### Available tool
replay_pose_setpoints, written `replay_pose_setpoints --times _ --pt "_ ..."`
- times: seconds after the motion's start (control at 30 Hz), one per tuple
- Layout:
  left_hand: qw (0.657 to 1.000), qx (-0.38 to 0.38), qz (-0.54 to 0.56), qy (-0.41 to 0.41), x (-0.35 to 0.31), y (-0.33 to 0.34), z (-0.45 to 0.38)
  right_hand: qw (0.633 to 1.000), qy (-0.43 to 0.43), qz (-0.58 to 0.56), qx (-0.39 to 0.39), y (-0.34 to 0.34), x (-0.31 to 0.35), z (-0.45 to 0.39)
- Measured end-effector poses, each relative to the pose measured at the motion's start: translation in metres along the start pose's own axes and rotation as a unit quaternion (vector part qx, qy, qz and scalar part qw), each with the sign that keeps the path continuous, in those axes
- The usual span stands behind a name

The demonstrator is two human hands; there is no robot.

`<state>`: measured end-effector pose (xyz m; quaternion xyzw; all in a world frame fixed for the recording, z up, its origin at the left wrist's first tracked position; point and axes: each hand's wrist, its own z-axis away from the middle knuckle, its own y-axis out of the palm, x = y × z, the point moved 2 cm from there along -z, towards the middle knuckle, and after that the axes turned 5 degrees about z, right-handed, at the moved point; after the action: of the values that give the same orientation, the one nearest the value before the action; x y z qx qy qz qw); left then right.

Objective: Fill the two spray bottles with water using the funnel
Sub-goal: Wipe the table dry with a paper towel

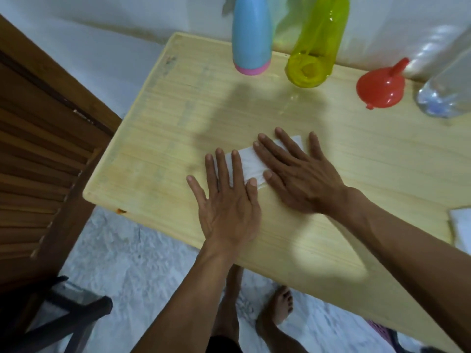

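Pressing flat: my left hand (226, 200) and right hand (298, 174) lie palm-down with fingers spread on a white tissue (251, 161) on the wooden table (158, 138), grasping nothing. Well beyond my fingertips stand the blue bottle (251, 34) and the yellow-green bottle (316, 44). Beyond and right of my right hand, the red funnel (381, 86) sits wide-mouth down beside a clear bottle (448, 85).
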<state>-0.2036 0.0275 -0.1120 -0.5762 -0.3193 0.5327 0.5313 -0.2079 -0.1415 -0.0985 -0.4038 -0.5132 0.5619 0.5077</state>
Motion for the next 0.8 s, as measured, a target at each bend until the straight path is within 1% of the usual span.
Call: replay_pose_setpoints --times 0.1,0.27,0.5,0.63,0.73,0.8 --pt "1.000 -0.001 0.001 0.002 -0.022 0.008 0.011 1.000 0.001 0.008 -0.004 0.002 -0.016 0.020" --pt "0.999 -0.020 0.022 0.029 -0.062 0.024 0.030 1.000 0.013 0.014 -0.005 0.005 -0.043 0.057" --pt "0.996 -0.001 0.019 0.083 -0.101 0.039 0.050 0.997 0.078 0.016 0.006 0.013 -0.067 0.111" --pt "0.990 0.031 0.007 0.139 -0.116 0.045 0.056 0.989 0.144 0.016 0.009 0.017 -0.068 0.140" --pt "0.978 0.051 -0.014 0.203 -0.113 0.044 0.055 0.976 0.219 -0.006 -0.002 0.023 -0.050 0.161" --pt "0.964 0.068 -0.037 0.254 -0.104 0.040 0.051 0.958 0.282 -0.045 -0.009 0.028 -0.029 0.173"
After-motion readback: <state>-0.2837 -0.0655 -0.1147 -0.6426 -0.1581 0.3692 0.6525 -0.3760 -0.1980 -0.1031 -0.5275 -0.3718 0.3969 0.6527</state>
